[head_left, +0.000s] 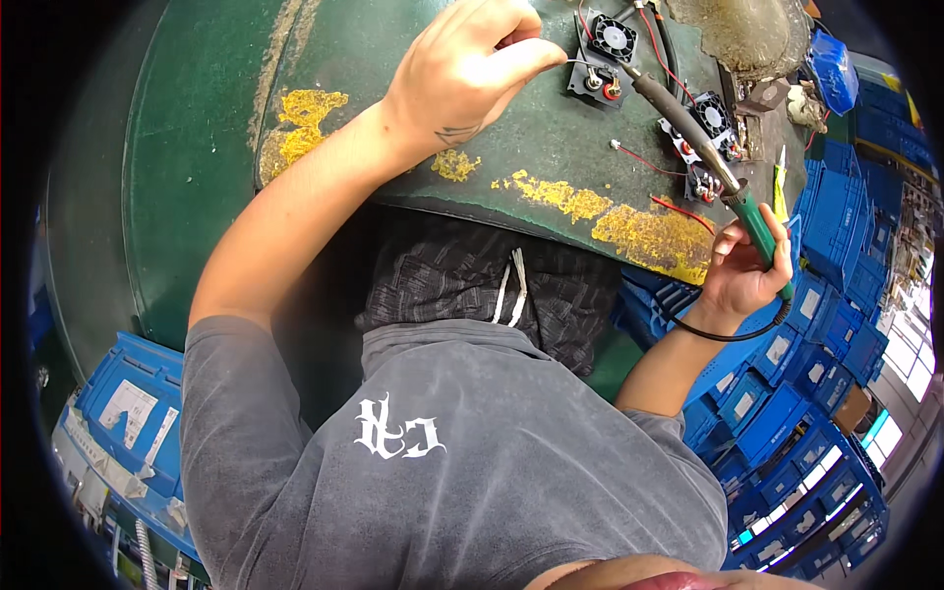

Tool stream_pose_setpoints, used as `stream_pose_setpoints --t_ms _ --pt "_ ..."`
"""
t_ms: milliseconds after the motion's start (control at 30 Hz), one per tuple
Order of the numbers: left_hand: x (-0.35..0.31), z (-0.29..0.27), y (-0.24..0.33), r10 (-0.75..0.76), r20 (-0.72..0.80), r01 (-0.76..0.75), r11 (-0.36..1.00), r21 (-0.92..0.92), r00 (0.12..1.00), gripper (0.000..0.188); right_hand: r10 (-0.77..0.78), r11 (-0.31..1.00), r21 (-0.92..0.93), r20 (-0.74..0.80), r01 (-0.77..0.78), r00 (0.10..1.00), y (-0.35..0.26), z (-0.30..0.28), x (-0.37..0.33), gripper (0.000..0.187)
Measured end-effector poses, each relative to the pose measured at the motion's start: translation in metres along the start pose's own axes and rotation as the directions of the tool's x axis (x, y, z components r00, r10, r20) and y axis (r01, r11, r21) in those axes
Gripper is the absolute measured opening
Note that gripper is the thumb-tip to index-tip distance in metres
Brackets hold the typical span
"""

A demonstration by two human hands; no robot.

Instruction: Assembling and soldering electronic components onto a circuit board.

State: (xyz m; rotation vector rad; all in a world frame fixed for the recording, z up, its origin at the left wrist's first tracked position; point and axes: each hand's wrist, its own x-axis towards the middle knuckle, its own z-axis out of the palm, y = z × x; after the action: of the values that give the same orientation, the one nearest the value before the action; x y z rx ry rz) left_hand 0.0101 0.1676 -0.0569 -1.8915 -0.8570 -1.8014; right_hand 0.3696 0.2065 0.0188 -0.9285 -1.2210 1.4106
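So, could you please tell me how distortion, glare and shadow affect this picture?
Head view: fisheye distortion bends the surroundings near the rim, with black corners; the bright panes at right are blown out; deep shadow darkens the space beneath the green workbench; the soldering iron shows clearly.

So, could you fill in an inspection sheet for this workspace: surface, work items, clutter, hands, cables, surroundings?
Surface: green tabletop with worn yellow patches.
Work items: soldering iron, tip close to a black fan board; more fan boards to the right.
Clutter: short red wire near the front edge.
Hands: left hand pinches a thin wire; right hand grips the iron's green handle.
Cables: black cord curves from the handle past the right wrist.
Surroundings: blue bins, right and left.
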Motion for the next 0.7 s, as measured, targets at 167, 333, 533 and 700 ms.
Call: stream_pose_setpoints --t_ms 167,333,533,700 --pt "0.010 -0.001 -0.012 0.175 0.106 -0.195 0.955 0.223 0.979 0.017 0.006 0.999 -0.041 0.017 -0.006 1.000 -0.003 0.001 0.003 0.056" --pt "0.004 -0.003 -0.002 -0.036 0.101 0.029 0.997 0.073 0.994 0.019 0.023 0.999 -0.038 0.030 -0.022 0.999 -0.003 0.002 0.006 0.057" --pt "0.013 -0.005 -0.009 0.190 0.105 -0.209 0.952 0.222 0.976 0.018 0.018 0.998 -0.064 0.025 -0.016 1.000 -0.002 0.003 0.007 0.057" --pt "0.011 0.000 -0.010 0.163 0.118 -0.186 0.955 0.229 0.980 0.017 0.018 0.997 -0.073 0.006 -0.018 1.000 -0.006 0.002 0.004 0.057"
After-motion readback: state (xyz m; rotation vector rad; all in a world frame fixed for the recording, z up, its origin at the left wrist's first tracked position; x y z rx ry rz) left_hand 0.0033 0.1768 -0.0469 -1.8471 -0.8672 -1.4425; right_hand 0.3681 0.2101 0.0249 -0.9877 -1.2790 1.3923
